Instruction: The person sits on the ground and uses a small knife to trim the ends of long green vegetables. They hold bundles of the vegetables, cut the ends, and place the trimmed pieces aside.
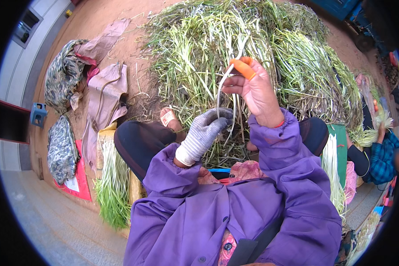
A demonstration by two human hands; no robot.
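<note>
My left hand (206, 131), in a grey-and-white knit glove, is closed around the lower end of a long pale plant stalk (221, 84). My right hand (252, 84) is bare apart from orange finger cots (244, 68), and it pinches the same stalk higher up. The stalk bends in an arc between the two hands, its leafy end pointing away from me. Beyond and beneath both hands spreads a large heap of green and whitish stalks (199, 56). Loose strands hang just beside the gloved fingers.
Trimmed white-and-green stalks (114, 179) lie in a bundle by my left knee. More white stalks (331, 169) rest on a green surface (342, 153) at right. Camouflage cloth (65, 73), mauve sheeting (106, 89) and a blue stool (39, 114) are at left. Another person (382, 156) sits far right.
</note>
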